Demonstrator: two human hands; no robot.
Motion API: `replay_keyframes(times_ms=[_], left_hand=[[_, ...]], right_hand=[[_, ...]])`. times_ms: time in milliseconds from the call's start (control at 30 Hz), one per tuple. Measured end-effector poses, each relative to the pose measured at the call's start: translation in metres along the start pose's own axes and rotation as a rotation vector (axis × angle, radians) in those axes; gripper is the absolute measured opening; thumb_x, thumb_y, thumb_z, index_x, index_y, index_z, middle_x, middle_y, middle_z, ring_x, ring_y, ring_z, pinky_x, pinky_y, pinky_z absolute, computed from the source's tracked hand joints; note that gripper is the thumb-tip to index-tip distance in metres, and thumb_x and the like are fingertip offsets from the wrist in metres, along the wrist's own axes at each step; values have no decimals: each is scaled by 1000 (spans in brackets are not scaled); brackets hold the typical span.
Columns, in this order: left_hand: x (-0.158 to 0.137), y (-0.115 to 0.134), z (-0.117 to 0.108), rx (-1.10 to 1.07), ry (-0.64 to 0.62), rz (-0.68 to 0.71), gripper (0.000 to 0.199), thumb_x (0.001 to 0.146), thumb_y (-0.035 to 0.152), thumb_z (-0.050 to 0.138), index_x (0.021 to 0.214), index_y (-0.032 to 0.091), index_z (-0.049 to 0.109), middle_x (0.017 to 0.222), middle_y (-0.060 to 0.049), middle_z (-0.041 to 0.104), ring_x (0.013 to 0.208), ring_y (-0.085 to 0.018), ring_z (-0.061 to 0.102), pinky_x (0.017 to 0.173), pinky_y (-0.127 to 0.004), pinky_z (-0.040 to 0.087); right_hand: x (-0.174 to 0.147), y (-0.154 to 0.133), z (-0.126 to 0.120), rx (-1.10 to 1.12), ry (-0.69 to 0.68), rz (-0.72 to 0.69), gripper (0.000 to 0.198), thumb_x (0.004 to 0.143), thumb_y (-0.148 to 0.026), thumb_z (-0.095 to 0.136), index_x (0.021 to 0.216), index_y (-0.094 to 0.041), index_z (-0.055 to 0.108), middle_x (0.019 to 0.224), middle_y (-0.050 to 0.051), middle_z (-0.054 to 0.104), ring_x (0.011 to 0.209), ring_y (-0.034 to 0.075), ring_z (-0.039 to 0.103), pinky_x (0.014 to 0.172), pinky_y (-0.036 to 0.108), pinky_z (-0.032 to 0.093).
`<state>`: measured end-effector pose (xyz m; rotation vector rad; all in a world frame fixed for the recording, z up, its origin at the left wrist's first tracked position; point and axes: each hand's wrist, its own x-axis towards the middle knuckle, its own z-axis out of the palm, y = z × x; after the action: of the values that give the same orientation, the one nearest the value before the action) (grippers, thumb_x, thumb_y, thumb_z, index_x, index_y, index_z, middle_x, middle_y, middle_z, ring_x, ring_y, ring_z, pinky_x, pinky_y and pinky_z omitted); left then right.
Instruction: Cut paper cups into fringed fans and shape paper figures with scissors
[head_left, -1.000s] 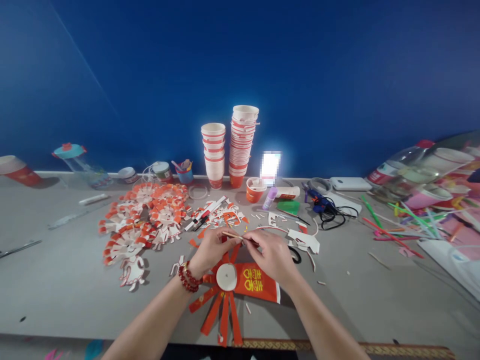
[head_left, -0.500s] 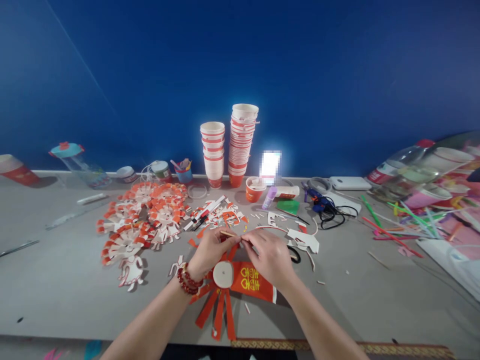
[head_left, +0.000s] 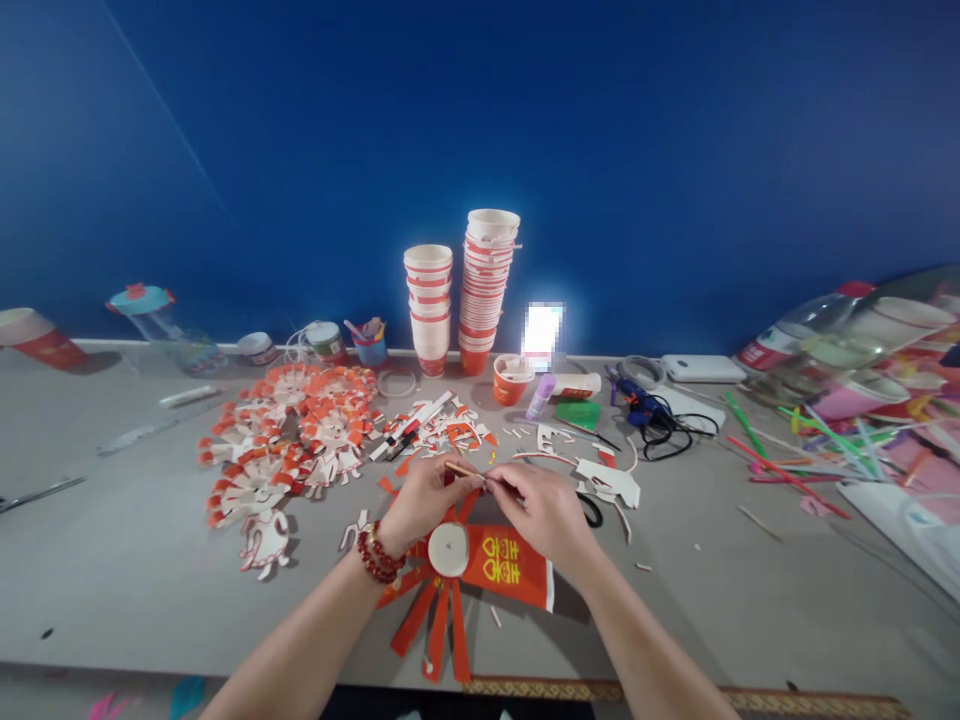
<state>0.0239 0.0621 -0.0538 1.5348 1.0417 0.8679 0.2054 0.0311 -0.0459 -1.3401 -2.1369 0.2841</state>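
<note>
A cut-open red paper cup (head_left: 448, 550) lies flat before me, its round white base in the middle and its red strips fanned out. A wide uncut panel (head_left: 514, 568) with yellow characters extends to the right. Just beyond the base, my left hand (head_left: 435, 500) pinches a thin wooden stick (head_left: 463, 470) between thumb and fingers. My right hand (head_left: 536, 505) is closed in a pinch at the stick's right end, by the tip of an upward-pointing red strip. Whether that strip is wound on the stick is hidden by the fingers.
Finished-looking paper-cup figures (head_left: 300, 420) lie in a pile at left. Two tall paper cup stacks (head_left: 487, 300) stand by the blue wall. Paper scraps (head_left: 442, 430), a glue stick (head_left: 541, 398), a glue gun (head_left: 641, 405), scissors handles (head_left: 591, 510) and bottles (head_left: 806, 325) surround the work.
The right fingers have shifted and curled slightly at the stick's end. The left hand keeps its pinch. The whole view has moved a little.
</note>
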Motion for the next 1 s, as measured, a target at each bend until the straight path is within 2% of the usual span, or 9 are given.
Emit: replay_keyframes(times_ms=[200, 333, 500, 733, 900, 1000], left_hand=[[1, -1, 0, 3, 27, -15, 25, 77, 40, 69, 69, 16, 68, 64, -1, 65, 60, -14, 55, 59, -24, 43], [2, -5, 1, -91, 18, -74, 31, 74, 46, 71, 72, 15, 71, 70, -3, 69, 65, -16, 59, 61, -26, 46], [2, -6, 2, -211, 6, -107, 31, 74, 46, 72, 76, 15, 73, 72, -4, 71, 69, -16, 61, 67, -27, 47], [3, -2, 1, -199, 21, -123, 32, 73, 46, 72, 74, 14, 72, 66, -2, 67, 61, -13, 54, 58, -24, 42], [2, 5, -3, -205, -72, -75, 22, 76, 37, 71, 78, 15, 71, 67, -1, 65, 60, -12, 53, 58, -23, 41], [3, 4, -5, -158, -86, -39, 17, 77, 32, 69, 79, 15, 70, 69, -1, 65, 63, -13, 55, 60, -24, 43]], right_hand=[[-1, -3, 1, -36, 44, 2, 14, 91, -18, 51, 81, -22, 60, 71, 2, 67, 66, 18, 62, 60, 27, 41], [-1, -5, 1, -83, 92, -33, 14, 92, -19, 50, 82, -21, 60, 72, 3, 67, 66, 19, 62, 60, 27, 41], [-1, -6, 0, -106, 85, -34, 14, 92, -18, 49, 83, -21, 60, 73, 4, 67, 66, 19, 61, 59, 28, 40], [-1, -4, 1, -50, 65, -15, 15, 93, -19, 49, 83, -20, 60, 73, 3, 67, 67, 19, 62, 61, 28, 41], [0, 2, -1, 32, 19, 14, 9, 92, -23, 54, 96, -23, 62, 79, 2, 70, 71, 19, 63, 63, 27, 44], [1, 8, -4, 72, 5, 44, 17, 88, -22, 59, 105, -24, 62, 87, 2, 71, 68, 17, 63, 61, 26, 46]])
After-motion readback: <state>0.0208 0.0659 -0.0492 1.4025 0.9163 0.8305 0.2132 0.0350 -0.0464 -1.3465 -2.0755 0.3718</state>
